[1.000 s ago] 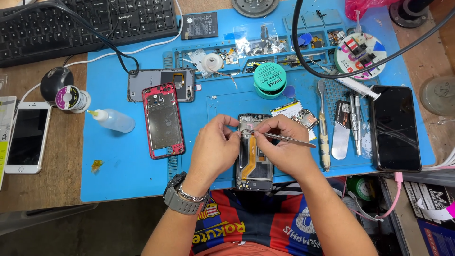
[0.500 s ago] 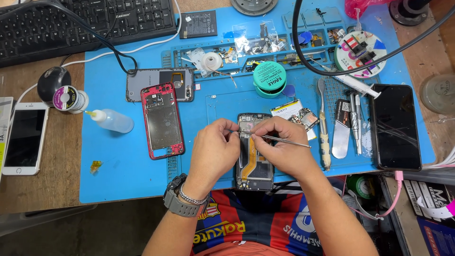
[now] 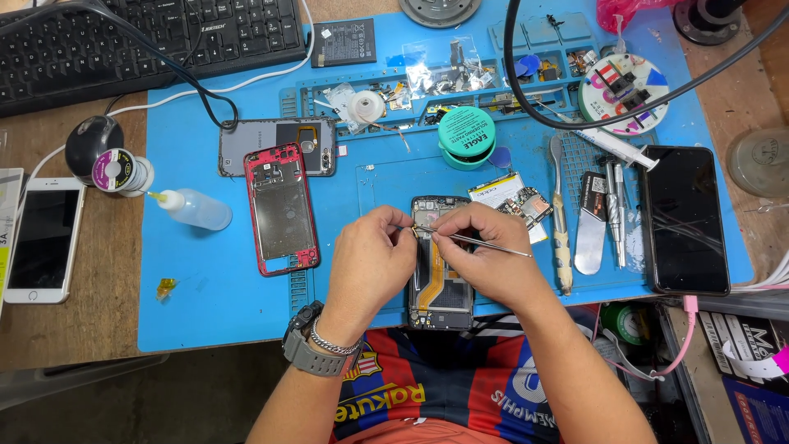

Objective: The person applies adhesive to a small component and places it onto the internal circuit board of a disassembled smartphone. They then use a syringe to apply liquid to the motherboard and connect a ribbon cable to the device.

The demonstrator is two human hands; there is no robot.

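Note:
An opened black phone point(image 3: 441, 288) with an orange flex cable lies on the blue work mat point(image 3: 214, 304) at the front middle. My left hand point(image 3: 370, 259) rests on its left side, fingers pinched at the upper edge. My right hand point(image 3: 485, 259) holds thin metal tweezers point(image 3: 485, 241), their tip touching the phone's upper left part near my left fingertips. Both hands cover much of the phone's middle.
A red phone frame point(image 3: 281, 210) and grey back cover point(image 3: 246, 148) lie at left, beside a small squeeze bottle point(image 3: 193, 208). A green round tin point(image 3: 466, 136), circuit board point(image 3: 526, 205), hand tools point(image 3: 588, 226) and a black phone point(image 3: 685, 218) sit at right. Keyboard point(image 3: 123, 41) behind; white phone point(image 3: 43, 238) far left.
The tweezers' tip has shifted slightly left toward my left fingertips, and my hands have drawn closer together over the phone's top. Nothing else moved.

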